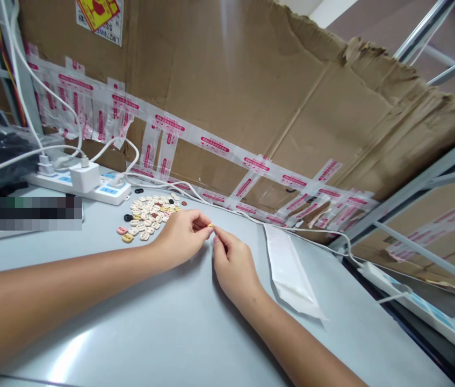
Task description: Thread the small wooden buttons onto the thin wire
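Note:
My left hand is closed in a pinch on a small yellow button above the table. Only the button's edge shows between the fingertips. Right beside it, the thumb and forefinger of my right hand are pressed together at the button; whether they grip it or something finer is too small to make out. Behind my left hand lies a loose pile of buttons, mostly cream, with a few yellow, pink, brown and black ones among them.
A white power strip with plugs and cables stands at the back left. To the right of my hands lies a white plastic bag. A large taped cardboard sheet walls off the back of the grey table; a metal frame rises at the right.

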Tool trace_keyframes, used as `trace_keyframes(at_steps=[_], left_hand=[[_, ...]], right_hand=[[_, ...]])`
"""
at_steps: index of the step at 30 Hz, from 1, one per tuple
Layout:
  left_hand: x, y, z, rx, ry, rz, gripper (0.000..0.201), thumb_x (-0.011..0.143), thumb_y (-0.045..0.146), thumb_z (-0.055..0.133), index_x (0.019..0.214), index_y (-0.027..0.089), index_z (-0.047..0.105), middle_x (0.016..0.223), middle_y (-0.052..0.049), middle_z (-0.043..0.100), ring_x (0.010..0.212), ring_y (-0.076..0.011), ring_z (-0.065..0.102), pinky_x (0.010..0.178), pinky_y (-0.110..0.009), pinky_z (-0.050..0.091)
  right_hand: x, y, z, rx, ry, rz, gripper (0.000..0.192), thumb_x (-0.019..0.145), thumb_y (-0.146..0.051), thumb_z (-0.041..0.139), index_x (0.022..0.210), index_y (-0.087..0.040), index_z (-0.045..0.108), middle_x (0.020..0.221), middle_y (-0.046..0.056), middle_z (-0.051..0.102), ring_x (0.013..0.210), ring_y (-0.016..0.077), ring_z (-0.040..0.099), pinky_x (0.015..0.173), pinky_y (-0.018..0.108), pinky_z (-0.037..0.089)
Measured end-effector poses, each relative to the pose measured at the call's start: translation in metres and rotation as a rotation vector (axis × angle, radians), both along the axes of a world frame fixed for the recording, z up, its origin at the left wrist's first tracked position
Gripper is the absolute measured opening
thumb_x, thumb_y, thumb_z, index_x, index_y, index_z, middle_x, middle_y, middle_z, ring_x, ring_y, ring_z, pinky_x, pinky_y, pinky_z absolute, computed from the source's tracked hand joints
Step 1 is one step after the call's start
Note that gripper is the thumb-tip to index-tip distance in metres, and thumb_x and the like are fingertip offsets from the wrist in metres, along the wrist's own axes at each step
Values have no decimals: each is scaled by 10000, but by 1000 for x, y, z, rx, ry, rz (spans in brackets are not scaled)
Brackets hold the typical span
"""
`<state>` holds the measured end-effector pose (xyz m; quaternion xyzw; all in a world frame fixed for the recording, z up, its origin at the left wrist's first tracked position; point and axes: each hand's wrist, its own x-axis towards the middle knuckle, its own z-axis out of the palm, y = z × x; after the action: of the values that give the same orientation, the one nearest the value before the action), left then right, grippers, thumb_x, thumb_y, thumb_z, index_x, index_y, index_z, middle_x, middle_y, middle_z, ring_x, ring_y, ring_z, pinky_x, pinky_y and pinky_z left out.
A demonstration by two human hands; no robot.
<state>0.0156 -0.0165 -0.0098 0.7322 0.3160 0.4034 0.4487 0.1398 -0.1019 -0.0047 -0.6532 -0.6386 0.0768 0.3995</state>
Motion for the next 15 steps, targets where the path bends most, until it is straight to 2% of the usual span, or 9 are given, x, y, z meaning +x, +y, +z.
trace_keyframes(at_steps=[8, 13, 15], left_hand=[[3, -5, 8, -188, -91, 5, 81, 793, 210, 666, 831, 143, 691, 851, -65, 753, 828, -206, 724, 817, -353, 581], [3, -7, 14, -292, -152, -10, 20, 788, 139, 676, 806, 140, 684, 820, -44, 744, 816, -171, 718, 839, -327, 576], [2, -7, 15, -316, -171, -28, 15, 789, 139, 683, 802, 146, 684, 810, -35, 744, 810, -163, 718, 841, -322, 576]], right_hand=[[-2, 0, -2, 7, 41, -22, 431, 942, -188, 401, 1277, -118, 662, 1185, 135, 722, 1051, 246, 666, 910, 349, 485], [-1, 2, -2, 35, 130, 2, 399, 934, -205, 419, 1219, -170, 696, 1154, 91, 739, 1011, 223, 680, 871, 323, 501], [-1, 3, -2, 36, 184, 23, 387, 932, -220, 430, 1196, -188, 711, 1067, 68, 755, 951, 211, 685, 833, 313, 512]])
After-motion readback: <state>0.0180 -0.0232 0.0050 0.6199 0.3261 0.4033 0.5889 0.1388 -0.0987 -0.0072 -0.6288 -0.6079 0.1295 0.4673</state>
